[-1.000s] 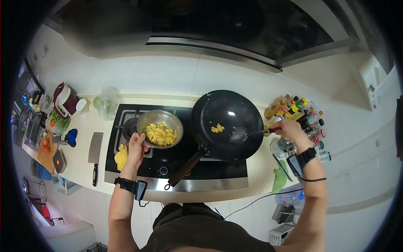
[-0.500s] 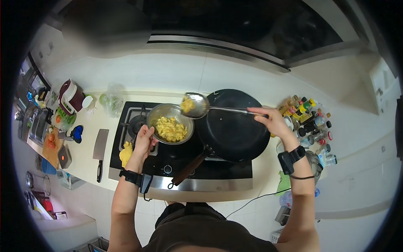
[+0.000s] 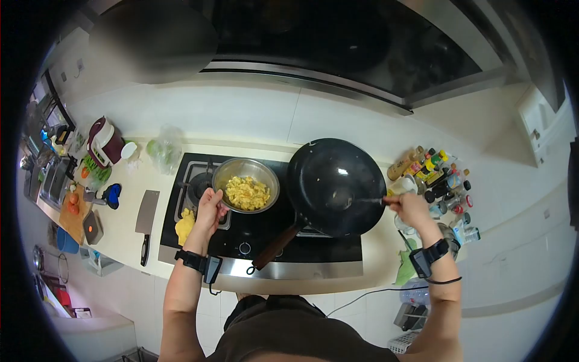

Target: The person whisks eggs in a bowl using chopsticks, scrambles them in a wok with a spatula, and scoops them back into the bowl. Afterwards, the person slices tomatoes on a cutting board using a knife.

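My left hand (image 3: 211, 211) grips the near-left rim of a metal bowl (image 3: 274, 194), thumb at the edge. Scrambled egg (image 3: 247, 193) lies in the bowl, which is over the left part of the stove. To its right, a black wok (image 3: 325, 175) sits with its wooden handle (image 3: 276, 246) pointing toward me. My right hand (image 3: 412, 211) is closed around the handle of a metal ladle (image 3: 369, 200) at the wok's right rim. The ladle's head is inside the wok, blurred and hard to make out.
A cleaver (image 3: 146, 218) lies left of the stove, near a yellow cloth (image 3: 185, 227). Several sauce bottles (image 3: 434, 172) crowd the right counter. A green cloth (image 3: 405, 265) hangs by the front edge. A cutting board (image 3: 73, 220) with tomatoes lies far left.
The ladle has moved from above the bowl, where it held egg, rightward and down into the wok. My right hand moved toward me; my left hand stays on the bowl.
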`<state>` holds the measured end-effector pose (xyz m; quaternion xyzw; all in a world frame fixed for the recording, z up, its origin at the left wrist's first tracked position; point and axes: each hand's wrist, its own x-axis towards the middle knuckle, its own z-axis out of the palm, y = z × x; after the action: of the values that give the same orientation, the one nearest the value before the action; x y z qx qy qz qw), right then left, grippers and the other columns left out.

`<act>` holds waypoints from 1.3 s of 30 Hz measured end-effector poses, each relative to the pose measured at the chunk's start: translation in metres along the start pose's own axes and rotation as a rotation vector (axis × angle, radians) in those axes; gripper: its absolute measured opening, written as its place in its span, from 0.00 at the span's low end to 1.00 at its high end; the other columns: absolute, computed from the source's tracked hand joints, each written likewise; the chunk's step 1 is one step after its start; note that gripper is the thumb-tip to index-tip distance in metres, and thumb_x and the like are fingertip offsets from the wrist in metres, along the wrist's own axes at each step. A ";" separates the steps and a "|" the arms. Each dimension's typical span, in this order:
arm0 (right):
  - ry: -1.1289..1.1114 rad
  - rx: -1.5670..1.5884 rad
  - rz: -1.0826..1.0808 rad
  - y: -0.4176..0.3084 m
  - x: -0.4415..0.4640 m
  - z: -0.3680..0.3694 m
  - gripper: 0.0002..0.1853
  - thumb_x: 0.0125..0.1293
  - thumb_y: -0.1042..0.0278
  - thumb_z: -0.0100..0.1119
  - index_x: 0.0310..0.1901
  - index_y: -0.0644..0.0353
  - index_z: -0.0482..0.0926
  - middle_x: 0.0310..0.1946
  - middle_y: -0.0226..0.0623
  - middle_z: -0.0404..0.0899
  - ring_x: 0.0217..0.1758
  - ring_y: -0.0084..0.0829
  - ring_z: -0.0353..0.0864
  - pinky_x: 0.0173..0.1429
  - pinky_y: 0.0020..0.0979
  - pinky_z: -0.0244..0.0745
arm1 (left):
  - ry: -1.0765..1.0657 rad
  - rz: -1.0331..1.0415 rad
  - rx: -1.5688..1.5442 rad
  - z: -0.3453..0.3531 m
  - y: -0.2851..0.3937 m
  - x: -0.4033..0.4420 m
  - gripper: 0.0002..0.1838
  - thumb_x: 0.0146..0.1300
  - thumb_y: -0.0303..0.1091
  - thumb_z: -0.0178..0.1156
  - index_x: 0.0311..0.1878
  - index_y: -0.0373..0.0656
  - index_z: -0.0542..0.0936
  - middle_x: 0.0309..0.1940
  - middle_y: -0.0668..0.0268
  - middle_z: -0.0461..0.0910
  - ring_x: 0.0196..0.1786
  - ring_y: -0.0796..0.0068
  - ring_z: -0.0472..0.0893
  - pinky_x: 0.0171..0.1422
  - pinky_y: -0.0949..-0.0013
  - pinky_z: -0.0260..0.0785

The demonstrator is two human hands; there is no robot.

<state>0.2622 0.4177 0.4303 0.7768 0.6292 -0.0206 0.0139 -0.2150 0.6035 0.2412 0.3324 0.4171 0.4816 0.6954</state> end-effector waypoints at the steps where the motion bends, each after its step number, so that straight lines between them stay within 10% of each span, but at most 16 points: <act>1: -0.106 0.035 0.098 0.006 -0.002 0.017 0.16 0.67 0.62 0.63 0.55 0.36 0.85 0.36 0.42 0.86 0.41 0.47 0.85 0.48 0.45 0.78 | -0.003 0.001 0.000 0.001 0.000 0.005 0.15 0.74 0.36 0.58 0.32 0.51 0.64 0.18 0.74 0.67 0.19 0.80 0.74 0.20 0.80 0.62; 8: 0.299 0.365 0.113 -0.038 0.025 0.115 0.18 0.68 0.63 0.62 0.58 0.38 0.83 0.35 0.42 0.82 0.41 0.45 0.83 0.47 0.41 0.77 | -0.016 -0.005 0.012 0.011 -0.004 0.045 0.13 0.74 0.34 0.57 0.33 0.51 0.65 0.18 0.72 0.71 0.18 0.80 0.75 0.20 0.80 0.67; 17: 0.651 0.501 -0.287 -0.101 0.011 -0.001 0.19 0.66 0.72 0.63 0.58 0.48 0.83 0.32 0.38 0.78 0.33 0.40 0.79 0.39 0.34 0.74 | -0.022 0.056 -0.052 0.011 0.013 0.035 0.13 0.74 0.33 0.57 0.32 0.51 0.65 0.18 0.72 0.71 0.18 0.79 0.76 0.20 0.79 0.68; 23: 0.063 0.904 -0.270 -0.129 -0.013 0.020 0.15 0.70 0.68 0.60 0.57 0.59 0.82 0.45 0.45 0.86 0.35 0.28 0.82 0.40 0.31 0.75 | -0.009 0.101 -0.083 -0.008 0.019 -0.016 0.13 0.73 0.34 0.59 0.31 0.51 0.67 0.19 0.73 0.68 0.18 0.78 0.76 0.18 0.79 0.65; 26: -0.266 1.407 -0.069 -0.137 -0.045 0.029 0.19 0.76 0.67 0.53 0.65 0.63 0.75 0.26 0.20 0.69 0.26 0.12 0.64 0.27 0.16 0.58 | 0.088 0.066 -0.094 -0.016 0.021 -0.054 0.12 0.71 0.35 0.61 0.32 0.53 0.68 0.20 0.76 0.69 0.16 0.82 0.74 0.16 0.81 0.66; 31: -0.599 1.606 0.005 -0.177 -0.090 0.081 0.20 0.79 0.59 0.48 0.62 0.64 0.76 0.23 0.21 0.69 0.21 0.11 0.61 0.24 0.18 0.54 | 0.234 0.062 -0.247 -0.034 0.022 -0.120 0.11 0.71 0.35 0.61 0.35 0.53 0.68 0.21 0.77 0.67 0.18 0.83 0.73 0.24 0.78 0.75; 39: -0.664 1.595 -0.161 -0.263 -0.115 0.110 0.20 0.80 0.61 0.46 0.63 0.66 0.72 0.20 0.22 0.61 0.20 0.13 0.58 0.22 0.20 0.52 | 0.267 0.160 -0.332 -0.123 0.035 -0.188 0.12 0.73 0.35 0.58 0.34 0.50 0.67 0.22 0.75 0.69 0.21 0.81 0.75 0.31 0.77 0.79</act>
<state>-0.0208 0.3553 0.3269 0.4615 0.4434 -0.6823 -0.3535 -0.3751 0.4437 0.2668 0.1789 0.3926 0.6370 0.6389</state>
